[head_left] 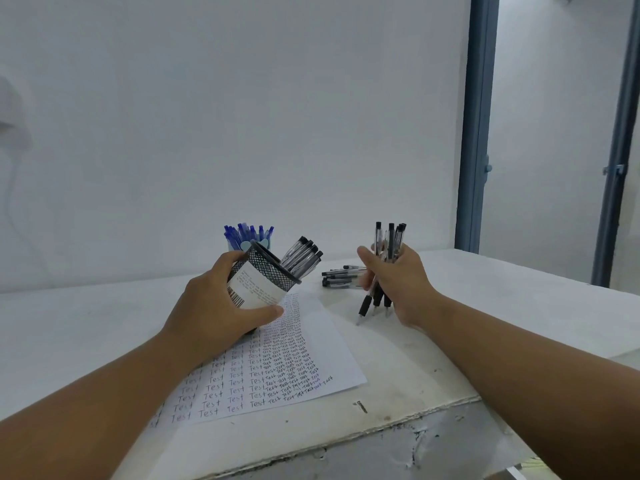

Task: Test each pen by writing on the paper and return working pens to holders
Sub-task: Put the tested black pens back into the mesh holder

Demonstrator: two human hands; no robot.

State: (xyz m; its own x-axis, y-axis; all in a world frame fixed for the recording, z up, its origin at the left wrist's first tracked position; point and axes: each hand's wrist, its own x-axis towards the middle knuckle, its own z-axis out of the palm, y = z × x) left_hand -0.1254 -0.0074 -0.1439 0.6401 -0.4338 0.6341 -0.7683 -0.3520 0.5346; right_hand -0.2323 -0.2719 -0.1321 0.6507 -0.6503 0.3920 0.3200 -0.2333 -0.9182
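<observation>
Black pens (388,268), a whole bunch of them, stand upright in the right hand (398,285), tips down just above the desk (485,306), caps up. That grip is closed round the bundle, fingers wrapped, thumb out to the side. Over on the other side, the left hand (214,306) has the mesh holder (266,275) lifted and tipped, mouth angled toward the right hand; fingers and thumb curl round its labelled wall. A few black pens (303,259) already sit inside it, leaning out over the lower rim.

So this looks like the return step: tested pens going back in. The paper (277,368) beneath is filled with rows of "Test", which suggests the writing is well along. More black pens (341,277) lie flat in a heap on the desk, behind and between the two hands; whether those are tested or not, I cannot tell.

Next move, by my reading: bring the bundle across to the tilted mouth and feed it in tips first. It calls for lining the pens up with the opening, since the ones already in it crowd the low side, and for keeping the holder from tipping further and spilling.

Further back, a pale blue cup (249,242) stands upright near the wall, full of blue pens (247,232), caps up.
</observation>
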